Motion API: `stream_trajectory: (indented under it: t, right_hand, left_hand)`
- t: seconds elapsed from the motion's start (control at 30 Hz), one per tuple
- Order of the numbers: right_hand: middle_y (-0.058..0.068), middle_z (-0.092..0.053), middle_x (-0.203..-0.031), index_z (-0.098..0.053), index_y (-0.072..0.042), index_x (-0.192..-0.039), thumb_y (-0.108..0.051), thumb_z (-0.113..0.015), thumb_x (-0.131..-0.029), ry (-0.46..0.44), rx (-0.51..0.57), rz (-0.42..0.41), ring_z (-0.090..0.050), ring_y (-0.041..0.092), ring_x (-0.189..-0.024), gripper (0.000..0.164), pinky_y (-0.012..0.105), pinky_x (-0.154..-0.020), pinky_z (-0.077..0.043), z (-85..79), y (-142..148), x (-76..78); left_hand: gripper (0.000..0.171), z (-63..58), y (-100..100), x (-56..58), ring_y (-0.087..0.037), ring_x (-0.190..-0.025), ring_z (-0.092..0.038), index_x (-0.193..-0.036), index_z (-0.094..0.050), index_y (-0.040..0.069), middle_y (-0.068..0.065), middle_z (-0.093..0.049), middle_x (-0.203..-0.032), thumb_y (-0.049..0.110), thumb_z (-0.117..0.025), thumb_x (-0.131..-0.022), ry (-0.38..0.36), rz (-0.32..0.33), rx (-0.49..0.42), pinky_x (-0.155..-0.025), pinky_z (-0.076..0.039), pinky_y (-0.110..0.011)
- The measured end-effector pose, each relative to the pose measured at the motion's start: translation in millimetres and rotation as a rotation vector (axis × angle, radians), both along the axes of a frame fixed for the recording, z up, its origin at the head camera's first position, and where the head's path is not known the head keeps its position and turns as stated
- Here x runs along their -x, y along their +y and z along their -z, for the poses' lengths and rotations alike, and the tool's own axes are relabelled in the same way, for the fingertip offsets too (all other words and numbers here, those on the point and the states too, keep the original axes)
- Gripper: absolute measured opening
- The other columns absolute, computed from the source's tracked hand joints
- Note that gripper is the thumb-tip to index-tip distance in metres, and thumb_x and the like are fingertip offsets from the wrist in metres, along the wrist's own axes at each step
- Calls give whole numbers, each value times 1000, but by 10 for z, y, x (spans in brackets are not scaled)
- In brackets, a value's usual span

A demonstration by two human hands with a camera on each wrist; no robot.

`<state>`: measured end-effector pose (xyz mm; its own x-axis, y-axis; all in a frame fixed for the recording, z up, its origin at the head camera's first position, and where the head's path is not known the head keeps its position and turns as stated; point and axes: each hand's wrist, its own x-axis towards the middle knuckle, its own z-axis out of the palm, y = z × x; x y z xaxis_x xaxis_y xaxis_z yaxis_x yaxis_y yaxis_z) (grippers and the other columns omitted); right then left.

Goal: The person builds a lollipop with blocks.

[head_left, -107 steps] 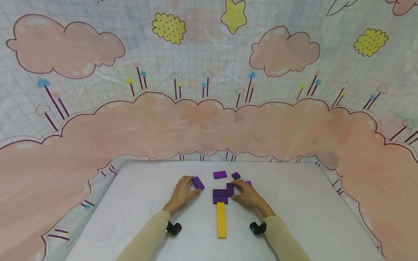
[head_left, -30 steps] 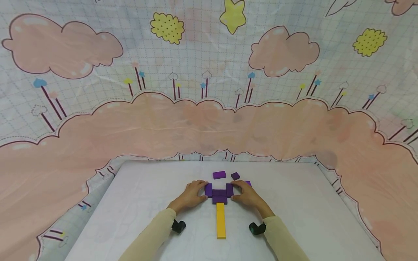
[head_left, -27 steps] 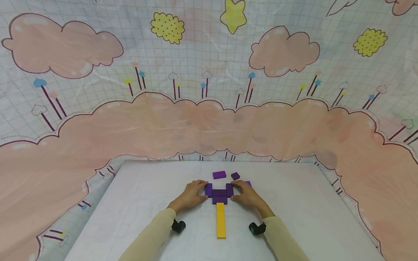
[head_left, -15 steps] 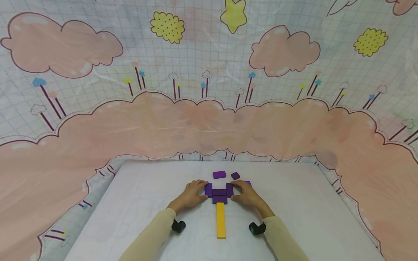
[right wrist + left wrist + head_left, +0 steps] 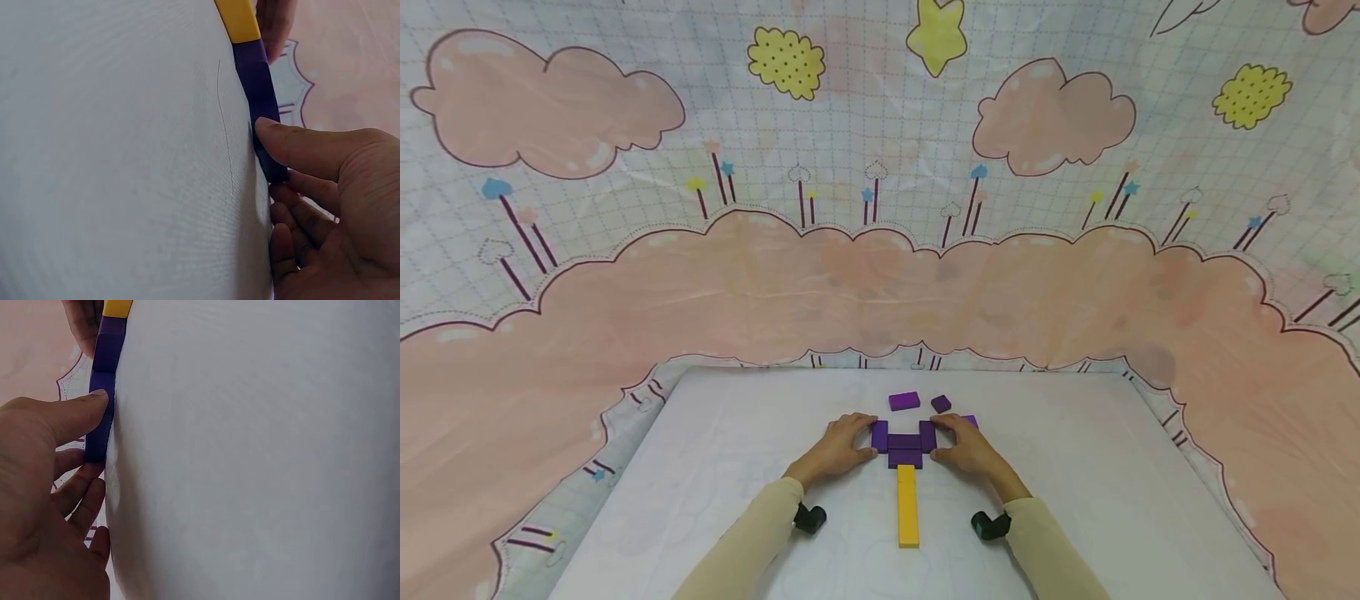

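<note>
In the head view two purple blocks lie crosswise, the back one (image 5: 904,442) against the front one (image 5: 905,459). A long yellow strip (image 5: 907,508) runs from them toward the person. At the left end of the back block my left hand (image 5: 837,446) pinches an upright-pointing purple block (image 5: 880,437) between thumb and fingers. A matching dark purple block (image 5: 928,437) on the right end is pinched by my right hand (image 5: 967,448). The wrist views show each thumb on the near end, over the left block (image 5: 99,440) and the right block (image 5: 272,165).
Behind the arrangement lie a brighter purple block (image 5: 904,402) and a small dark purple one (image 5: 941,404). Another purple block (image 5: 971,421) is partly hidden behind my right hand. The white table (image 5: 737,400) ends at a patterned cloth (image 5: 880,292) at the back.
Since the oldest frame, my left hand has brought its tilted purple block rightward, straightened it and set it against the middle blocks. Over the last second both hands have stayed put.
</note>
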<state>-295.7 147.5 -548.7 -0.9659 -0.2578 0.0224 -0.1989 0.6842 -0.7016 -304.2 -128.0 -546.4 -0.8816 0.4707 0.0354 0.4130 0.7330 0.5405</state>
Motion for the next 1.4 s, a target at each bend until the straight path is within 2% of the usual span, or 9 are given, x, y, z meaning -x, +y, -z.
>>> stream_trajectory:
  t: [0.3,0.5,0.73,0.97,1.17,1.4]
  right_hand:
    - [16,-54,-143,-54,-7,-138,-11,-81,-78,15,10,3,-46,37,-135,66,55,-115,-35,15,5,-1]
    - [12,-57,-140,-51,-12,-141,-12,-81,-79,-20,20,35,-53,33,-129,69,51,-110,-43,-29,3,-20]
    - [12,-61,-133,-54,-11,-138,-8,-81,-78,7,38,46,-58,29,-114,66,47,-100,-50,-149,51,-81]
    - [9,-62,-132,-57,-13,-135,-9,-80,-80,42,111,44,-58,30,-117,60,49,-103,-49,-238,86,-103]
    - [11,-61,-134,-55,-10,-136,-10,-78,-82,48,125,34,-58,35,-117,59,53,-102,-49,-370,84,-133]
    - [16,-60,-134,-55,-7,-136,-9,-77,-83,119,151,26,-58,38,-118,57,50,-99,-52,-516,160,-176]
  left_hand:
    - [59,13,-20,2,-34,-139,-41,-144,-48,12,-11,-49,-147,30,-69,-92,-29,0,-11,-119,-27,-55]
    - [59,-2,-23,2,-34,-140,-40,-144,-48,14,-11,-49,-147,29,-69,-91,-48,-12,-35,-119,-26,-56]
    - [59,15,-25,17,-35,-140,-39,-144,-48,14,-12,-48,-148,30,-69,-92,-56,-3,-62,-118,-26,-57]
    - [59,49,-62,40,-35,-140,-39,-144,-48,14,-11,-49,-148,30,-69,-91,-52,-2,-72,-118,-26,-58]
    - [59,57,-77,69,-35,-140,-39,-144,-48,13,-11,-49,-147,30,-69,-91,-62,5,-88,-118,-25,-58]
    - [60,48,-76,103,-35,-139,-40,-144,-48,13,-11,-49,-147,29,-70,-91,-50,8,-94,-118,-25,-58]
